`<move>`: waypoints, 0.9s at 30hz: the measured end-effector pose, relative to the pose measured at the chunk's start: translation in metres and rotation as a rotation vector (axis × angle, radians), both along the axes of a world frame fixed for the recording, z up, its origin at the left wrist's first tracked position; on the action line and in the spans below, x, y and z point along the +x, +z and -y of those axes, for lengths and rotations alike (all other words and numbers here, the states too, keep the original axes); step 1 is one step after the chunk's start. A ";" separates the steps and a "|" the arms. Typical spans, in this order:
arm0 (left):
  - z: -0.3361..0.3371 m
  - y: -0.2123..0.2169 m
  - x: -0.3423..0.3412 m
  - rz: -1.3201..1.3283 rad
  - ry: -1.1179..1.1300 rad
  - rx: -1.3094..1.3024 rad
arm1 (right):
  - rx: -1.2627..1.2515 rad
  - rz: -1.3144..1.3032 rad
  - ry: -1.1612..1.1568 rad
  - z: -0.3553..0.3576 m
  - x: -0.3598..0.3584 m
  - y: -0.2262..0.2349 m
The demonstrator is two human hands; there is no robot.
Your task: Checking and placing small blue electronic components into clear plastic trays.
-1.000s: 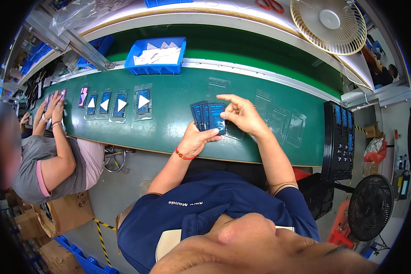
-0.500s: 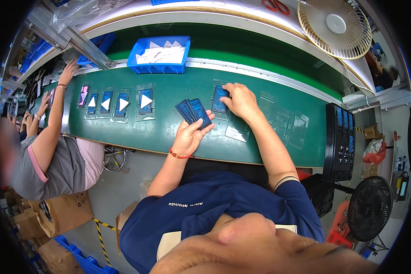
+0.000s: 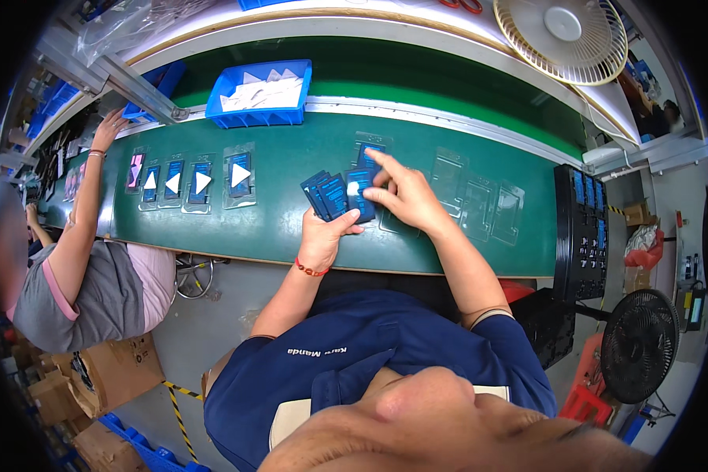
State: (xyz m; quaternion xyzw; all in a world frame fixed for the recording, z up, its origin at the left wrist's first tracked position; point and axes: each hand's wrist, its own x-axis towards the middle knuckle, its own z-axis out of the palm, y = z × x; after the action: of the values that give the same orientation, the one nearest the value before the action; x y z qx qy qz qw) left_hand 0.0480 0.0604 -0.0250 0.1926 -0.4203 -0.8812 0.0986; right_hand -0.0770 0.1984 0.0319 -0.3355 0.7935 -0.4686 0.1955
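Blue cards (image 3: 337,195) fan in my left hand (image 3: 322,236), my right hand (image 3: 401,200) pinching one over a clear tray (image 3: 370,153); filled trays (image 3: 200,182) left of it, empty trays (image 3: 480,200) right.

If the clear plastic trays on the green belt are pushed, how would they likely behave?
The clear trays look thin and see-through, so probably light and a little flexible. They lie flat on the belt, so they should slide, not roll or tip.
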 end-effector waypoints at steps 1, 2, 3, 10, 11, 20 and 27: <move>-0.004 -0.001 0.001 -0.013 -0.040 -0.031 | -0.080 0.042 0.054 -0.006 0.004 -0.011; -0.007 -0.001 0.000 -0.031 -0.084 -0.062 | -0.092 0.070 0.065 -0.015 0.005 -0.015; -0.012 0.001 0.002 -0.010 -0.101 -0.041 | -0.146 0.114 0.020 -0.024 0.004 -0.022; -0.035 -0.002 0.015 -0.025 -0.298 0.230 | 0.169 -0.119 -0.235 -0.059 -0.003 -0.021; -0.036 -0.002 0.015 -0.023 -0.331 0.249 | 0.159 -0.324 -0.179 -0.059 -0.002 -0.025; -0.044 0.003 0.010 0.001 -0.310 0.212 | 0.400 -0.715 -0.062 -0.060 0.000 -0.019; -0.054 0.001 -0.009 0.017 -0.283 -0.126 | -0.013 0.110 -0.134 -0.068 0.020 -0.003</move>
State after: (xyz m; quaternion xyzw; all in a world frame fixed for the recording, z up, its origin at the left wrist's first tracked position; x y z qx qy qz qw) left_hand 0.0393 0.1140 -0.0241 0.1323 -0.4987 -0.8564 -0.0182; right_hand -0.0569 0.2662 0.0288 -0.2567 0.7991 -0.5036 0.2050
